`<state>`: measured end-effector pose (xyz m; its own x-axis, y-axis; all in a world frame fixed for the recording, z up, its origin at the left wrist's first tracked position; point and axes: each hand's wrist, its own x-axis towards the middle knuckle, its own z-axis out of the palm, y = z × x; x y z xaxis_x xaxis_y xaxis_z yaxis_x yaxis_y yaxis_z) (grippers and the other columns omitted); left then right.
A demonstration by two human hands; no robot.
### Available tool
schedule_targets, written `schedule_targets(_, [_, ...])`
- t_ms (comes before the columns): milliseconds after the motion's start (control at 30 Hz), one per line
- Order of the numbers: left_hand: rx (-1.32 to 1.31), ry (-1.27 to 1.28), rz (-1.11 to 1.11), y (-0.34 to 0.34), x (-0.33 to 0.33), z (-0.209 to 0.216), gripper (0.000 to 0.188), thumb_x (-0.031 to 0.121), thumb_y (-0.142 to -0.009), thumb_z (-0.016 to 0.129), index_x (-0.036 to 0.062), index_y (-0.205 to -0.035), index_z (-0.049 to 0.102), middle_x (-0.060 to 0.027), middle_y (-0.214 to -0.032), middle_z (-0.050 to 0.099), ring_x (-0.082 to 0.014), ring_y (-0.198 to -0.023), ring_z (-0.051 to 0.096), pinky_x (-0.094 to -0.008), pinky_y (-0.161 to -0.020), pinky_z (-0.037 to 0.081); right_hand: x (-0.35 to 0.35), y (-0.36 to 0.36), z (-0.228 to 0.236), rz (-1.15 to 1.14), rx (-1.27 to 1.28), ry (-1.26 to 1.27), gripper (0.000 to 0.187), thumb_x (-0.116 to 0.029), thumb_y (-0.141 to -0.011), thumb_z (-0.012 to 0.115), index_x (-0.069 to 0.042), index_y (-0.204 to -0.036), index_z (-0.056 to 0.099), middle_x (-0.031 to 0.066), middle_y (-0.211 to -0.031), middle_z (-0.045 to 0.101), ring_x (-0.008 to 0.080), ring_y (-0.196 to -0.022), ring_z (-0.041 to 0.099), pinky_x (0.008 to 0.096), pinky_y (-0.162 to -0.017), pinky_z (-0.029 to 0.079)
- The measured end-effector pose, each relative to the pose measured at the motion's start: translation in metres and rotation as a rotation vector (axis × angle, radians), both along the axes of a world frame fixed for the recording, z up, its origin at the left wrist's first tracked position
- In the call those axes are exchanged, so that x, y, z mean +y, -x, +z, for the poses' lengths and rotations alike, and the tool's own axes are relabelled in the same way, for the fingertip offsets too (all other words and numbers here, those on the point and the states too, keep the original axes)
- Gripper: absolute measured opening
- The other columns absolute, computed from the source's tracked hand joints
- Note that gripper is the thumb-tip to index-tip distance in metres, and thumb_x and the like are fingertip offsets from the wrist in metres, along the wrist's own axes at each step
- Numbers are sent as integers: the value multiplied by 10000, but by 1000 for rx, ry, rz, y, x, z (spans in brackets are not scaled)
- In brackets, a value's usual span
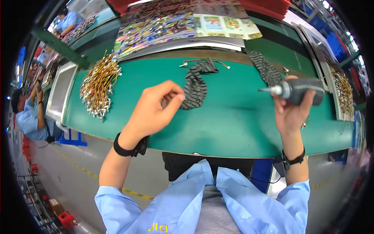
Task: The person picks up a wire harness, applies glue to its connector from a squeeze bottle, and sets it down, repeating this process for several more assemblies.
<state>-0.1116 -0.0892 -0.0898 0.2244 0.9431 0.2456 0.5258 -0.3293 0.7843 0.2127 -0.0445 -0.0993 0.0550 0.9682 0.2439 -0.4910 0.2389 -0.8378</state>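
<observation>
In my right hand (291, 115) is a dark squeeze bottle (306, 90), held on its side with its thin nozzle pointing left. My left hand (154, 107) is closed in a pinch, thumb against the fingers, over the left middle of the table. Whatever the pinch may hold is too small or hidden to make out. Right beside those fingertips lies a crumpled dark striped cloth strip (195, 87). At its far end rests a small wired part (184, 64) with red leads. A second striped strip (264, 66) lies beyond the bottle.
The green tabletop (233, 128) spans the front. A heap of yellow-and-red wired parts (102, 84) sits at left, near a white-framed panel (62, 91). Printed sheets (230, 24) and more wired parts lie at the back. A tray (343, 91) stands right. A co-worker (31, 117) is far left.
</observation>
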Motion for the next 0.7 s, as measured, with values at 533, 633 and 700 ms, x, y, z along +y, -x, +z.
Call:
schedule_targets(533, [248,-586,268,3,105,-65,101,25,-811,632,-1,-905,609,-125,-793,582,-324,-713,558,-362,-650,473,47,25,-55,173,-43,358,524,-528,-975,411,-29,-1034,559,42,-653,507,126,-550,424,257,-631,411])
schedule_targets(633, [462,-401,205,-2,116,-64,160,36,-805,641,-10,-956,612,-133,-807,576,-310,-712,564,-355,-672,470,46,25,-55,157,-56,381,512,-522,-976,414,-34,-1039,554,42,-678,521,121,-574,437,253,-600,393])
schedule_targets(700, [409,-306,207,2,116,-62,161,42,-816,641,-9,-966,614,-129,-820,588,-293,-723,576,-348,-679,473,48,26,-55,157,-57,397,500,-514,-978,417,-36,-1041,551,43,-713,539,118,-596,447,247,-569,372])
